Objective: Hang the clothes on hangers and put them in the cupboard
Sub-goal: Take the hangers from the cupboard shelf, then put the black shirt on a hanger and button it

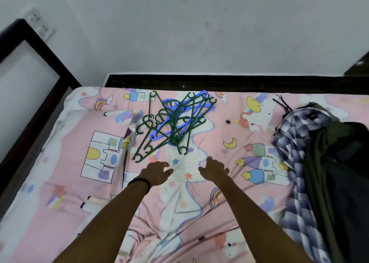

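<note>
Hangers (175, 123) lie just beyond both empty hands (184, 171); clothes (319, 163) right.

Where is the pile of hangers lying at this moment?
In the head view, the pile of hangers lies on the pink bedsheet near the far edge of the bed, just beyond both hands, left of the clothes.

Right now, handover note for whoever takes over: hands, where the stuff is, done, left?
Left hand and right hand: both empty, fingers loosely curled, over the bedsheet just short of the hangers.
Hangers: tangled green and blue pile mid-bed, near the far edge.
Clothes: heap at the bed's right side, checked shirt and dark garments.
Done: nothing hung.
Left: hang every garment, then move them to the cupboard, which is not in view.
</note>
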`<move>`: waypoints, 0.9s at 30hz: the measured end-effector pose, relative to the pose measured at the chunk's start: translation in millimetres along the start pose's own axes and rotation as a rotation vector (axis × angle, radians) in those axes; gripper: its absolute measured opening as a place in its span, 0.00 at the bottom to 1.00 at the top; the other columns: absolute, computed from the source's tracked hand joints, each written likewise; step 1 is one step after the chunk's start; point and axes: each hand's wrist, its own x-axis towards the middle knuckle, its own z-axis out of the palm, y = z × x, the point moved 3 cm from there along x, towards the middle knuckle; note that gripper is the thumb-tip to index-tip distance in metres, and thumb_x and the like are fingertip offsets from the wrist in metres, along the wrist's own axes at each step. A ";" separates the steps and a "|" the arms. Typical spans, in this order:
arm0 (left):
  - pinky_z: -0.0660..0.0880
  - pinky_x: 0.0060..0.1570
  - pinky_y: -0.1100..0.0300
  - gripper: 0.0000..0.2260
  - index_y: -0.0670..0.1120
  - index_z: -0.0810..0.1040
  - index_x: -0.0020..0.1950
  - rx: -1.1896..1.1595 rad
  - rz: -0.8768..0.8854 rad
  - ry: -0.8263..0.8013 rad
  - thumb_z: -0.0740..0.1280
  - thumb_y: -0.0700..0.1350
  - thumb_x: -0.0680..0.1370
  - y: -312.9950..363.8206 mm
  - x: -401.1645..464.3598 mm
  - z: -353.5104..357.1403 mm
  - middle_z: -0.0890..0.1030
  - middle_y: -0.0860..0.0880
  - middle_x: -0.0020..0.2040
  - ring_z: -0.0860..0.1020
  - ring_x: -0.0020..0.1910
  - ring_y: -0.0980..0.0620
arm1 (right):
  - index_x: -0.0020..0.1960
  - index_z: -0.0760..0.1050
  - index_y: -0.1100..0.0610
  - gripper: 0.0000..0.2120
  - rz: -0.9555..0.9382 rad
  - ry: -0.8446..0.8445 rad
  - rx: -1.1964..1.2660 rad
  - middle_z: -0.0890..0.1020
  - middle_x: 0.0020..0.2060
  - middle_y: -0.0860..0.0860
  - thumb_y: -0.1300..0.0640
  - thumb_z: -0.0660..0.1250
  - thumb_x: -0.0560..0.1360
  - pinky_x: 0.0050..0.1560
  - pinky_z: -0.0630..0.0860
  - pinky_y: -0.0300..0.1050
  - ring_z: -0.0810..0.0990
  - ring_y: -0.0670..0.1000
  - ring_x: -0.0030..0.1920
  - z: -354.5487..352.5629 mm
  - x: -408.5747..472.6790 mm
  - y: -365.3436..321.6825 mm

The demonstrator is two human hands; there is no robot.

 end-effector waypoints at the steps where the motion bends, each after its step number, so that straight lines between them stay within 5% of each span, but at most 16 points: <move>1: 0.62 0.71 0.51 0.23 0.48 0.66 0.74 0.021 0.016 -0.008 0.57 0.57 0.81 3.1 -7.7 -0.2 0.67 0.47 0.74 0.64 0.73 0.47 | 0.69 0.63 0.58 0.23 0.004 0.024 0.019 0.71 0.66 0.57 0.48 0.59 0.79 0.67 0.61 0.54 0.66 0.59 0.68 -2.3 -11.1 5.2; 12: 0.59 0.71 0.56 0.23 0.47 0.65 0.74 0.242 0.234 -0.067 0.57 0.56 0.82 25.4 -119.7 26.9 0.65 0.46 0.75 0.64 0.73 0.46 | 0.74 0.59 0.59 0.31 0.219 0.163 0.210 0.66 0.72 0.59 0.43 0.61 0.78 0.71 0.62 0.58 0.64 0.60 0.72 27.2 -153.1 121.1; 20: 0.57 0.72 0.56 0.25 0.45 0.61 0.76 0.353 0.316 -0.136 0.56 0.55 0.82 61.0 -155.2 73.6 0.62 0.45 0.77 0.61 0.75 0.46 | 0.67 0.65 0.61 0.24 0.268 0.248 0.330 0.72 0.66 0.60 0.49 0.62 0.77 0.65 0.68 0.55 0.70 0.62 0.66 55.8 -215.7 190.0; 27: 0.61 0.72 0.52 0.27 0.47 0.57 0.77 0.493 0.426 -0.217 0.58 0.56 0.82 123.5 -167.4 145.3 0.61 0.45 0.77 0.62 0.75 0.44 | 0.72 0.62 0.62 0.27 0.330 0.172 0.298 0.69 0.70 0.60 0.49 0.62 0.79 0.67 0.66 0.56 0.67 0.62 0.70 99.3 -238.7 248.7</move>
